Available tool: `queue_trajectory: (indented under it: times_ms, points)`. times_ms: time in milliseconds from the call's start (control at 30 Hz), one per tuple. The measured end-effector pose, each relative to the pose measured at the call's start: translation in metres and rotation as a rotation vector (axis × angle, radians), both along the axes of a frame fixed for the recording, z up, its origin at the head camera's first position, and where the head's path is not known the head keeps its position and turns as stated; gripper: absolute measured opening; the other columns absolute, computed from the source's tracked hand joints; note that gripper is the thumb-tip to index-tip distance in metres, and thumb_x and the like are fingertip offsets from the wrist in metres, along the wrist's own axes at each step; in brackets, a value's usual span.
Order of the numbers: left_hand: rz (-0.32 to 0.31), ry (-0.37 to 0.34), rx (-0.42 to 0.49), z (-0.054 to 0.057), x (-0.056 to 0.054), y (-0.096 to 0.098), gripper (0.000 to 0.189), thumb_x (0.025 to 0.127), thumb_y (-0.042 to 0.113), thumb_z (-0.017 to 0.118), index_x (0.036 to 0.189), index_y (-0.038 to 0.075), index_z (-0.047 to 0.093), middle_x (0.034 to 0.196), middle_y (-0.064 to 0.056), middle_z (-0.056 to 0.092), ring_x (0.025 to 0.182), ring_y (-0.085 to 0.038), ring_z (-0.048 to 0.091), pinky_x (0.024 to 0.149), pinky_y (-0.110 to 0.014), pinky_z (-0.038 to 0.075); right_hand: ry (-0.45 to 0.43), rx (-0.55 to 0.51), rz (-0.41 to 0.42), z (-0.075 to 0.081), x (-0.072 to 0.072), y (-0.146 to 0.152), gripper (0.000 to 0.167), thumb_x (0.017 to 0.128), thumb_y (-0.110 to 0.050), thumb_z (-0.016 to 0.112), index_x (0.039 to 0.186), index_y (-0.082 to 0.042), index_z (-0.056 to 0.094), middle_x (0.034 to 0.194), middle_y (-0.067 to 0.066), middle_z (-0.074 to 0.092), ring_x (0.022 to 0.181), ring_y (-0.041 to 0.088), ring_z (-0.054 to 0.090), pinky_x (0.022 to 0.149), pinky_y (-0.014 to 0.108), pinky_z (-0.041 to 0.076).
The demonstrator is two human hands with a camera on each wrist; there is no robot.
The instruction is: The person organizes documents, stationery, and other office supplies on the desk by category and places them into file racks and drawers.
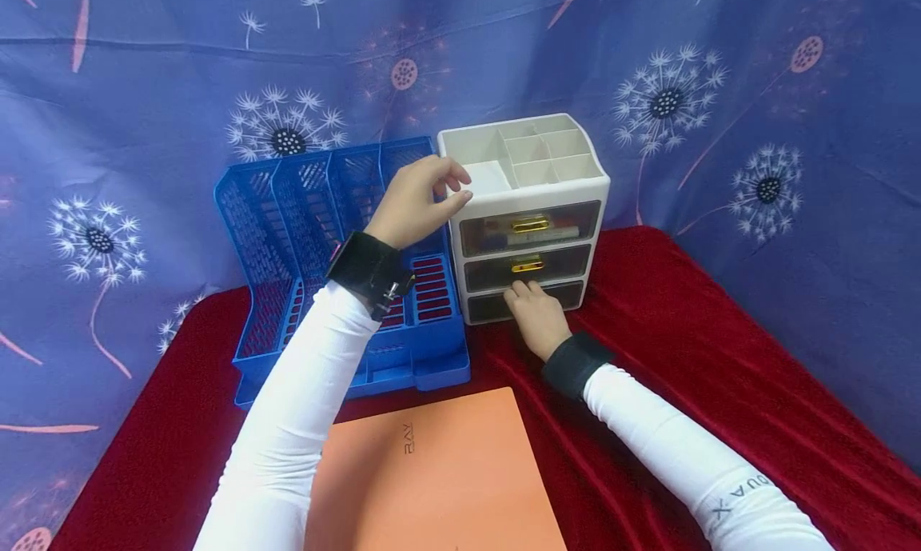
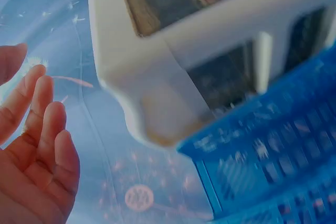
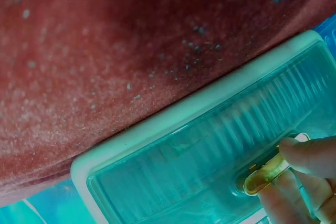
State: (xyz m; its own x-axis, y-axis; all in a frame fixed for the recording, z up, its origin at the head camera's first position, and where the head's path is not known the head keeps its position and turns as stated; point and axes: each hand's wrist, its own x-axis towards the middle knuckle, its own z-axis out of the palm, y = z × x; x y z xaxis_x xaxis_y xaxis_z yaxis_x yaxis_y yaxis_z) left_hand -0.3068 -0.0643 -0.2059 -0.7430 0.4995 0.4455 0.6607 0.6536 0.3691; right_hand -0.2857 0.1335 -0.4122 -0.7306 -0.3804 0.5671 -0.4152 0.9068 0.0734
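Note:
A white desktop drawer unit (image 1: 534,189) stands on the cloth with three smoky clear drawer fronts, all closed in. My right hand (image 1: 538,315) is at the lowest drawer (image 1: 572,295); in the right wrist view its thumb and fingers pinch the gold handle (image 3: 266,174). In the head view this hand hides that handle. My left hand (image 1: 417,197) is raised by the unit's top left front edge, fingers loosely bent, holding nothing. The left wrist view shows the same hand (image 2: 37,156) apart from the unit's white side (image 2: 118,40).
Left of the unit stands a blue slatted file rack (image 1: 302,215), partly behind my left arm. An orange folder (image 1: 439,471) marked RAY lies in front on the dark red cloth (image 1: 647,311). The unit's top has several small compartments (image 1: 550,147). A blue dandelion-print curtain (image 1: 504,47) hangs behind.

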Motion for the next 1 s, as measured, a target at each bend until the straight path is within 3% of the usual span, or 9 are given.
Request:
queue_trajectory:
  times_ms: [233,433,567,767,1000]
  points:
    - [0.061,-0.018,-0.030,-0.006,0.027,-0.047,0.023,0.092,0.022,0.061,0.110,0.008,0.064,0.101,-0.006,0.062,0.092,-0.020,0.054,0.083,-0.035,0.042,-0.023,-0.011,0.042,0.001,-0.002,0.006,0.025,0.072,0.015,0.061,0.091,-0.002,0.063,0.085,0.013,0.057,0.082,0.030,0.057,0.052,0.041,0.051]
    - [0.116,0.012,-0.052,-0.008,0.047,-0.087,0.021,0.092,0.021,0.062,0.108,0.007,0.064,0.100,-0.007,0.062,0.091,-0.022,0.055,0.081,-0.038,0.043,-0.009,-0.051,0.058,0.002,-0.003,0.016,0.017,0.074,0.009,0.062,0.088,-0.001,0.062,0.083,0.014,0.057,0.078,0.031,0.056,0.049,0.043,0.049]
    - [0.157,0.017,-0.053,-0.015,0.063,-0.114,0.020,0.093,0.019,0.060,0.108,0.006,0.063,0.100,-0.009,0.062,0.089,-0.023,0.054,0.080,-0.040,0.044,-0.021,-0.070,0.088,0.002,0.000,0.020,0.012,0.074,0.005,0.064,0.084,-0.001,0.060,0.081,0.013,0.055,0.077,0.031,0.055,0.047,0.042,0.048]
    - [0.202,0.036,-0.072,-0.036,0.089,-0.147,0.018,0.092,0.015,0.062,0.107,0.005,0.064,0.093,-0.009,0.062,0.083,-0.023,0.057,0.073,-0.039,0.046,-0.063,-0.084,0.111,0.007,0.003,0.020,0.012,0.075,0.002,0.065,0.086,-0.001,0.060,0.084,0.013,0.057,0.084,0.031,0.057,0.053,0.043,0.050]
    - [0.239,0.016,-0.124,-0.077,0.119,-0.184,0.016,0.086,0.010,0.068,0.102,0.007,0.065,0.086,-0.004,0.062,0.075,-0.017,0.059,0.065,-0.035,0.050,-0.135,-0.155,0.181,0.018,0.019,0.013,0.017,0.079,-0.001,0.064,0.095,0.000,0.065,0.090,0.013,0.063,0.090,0.029,0.061,0.070,0.042,0.052]
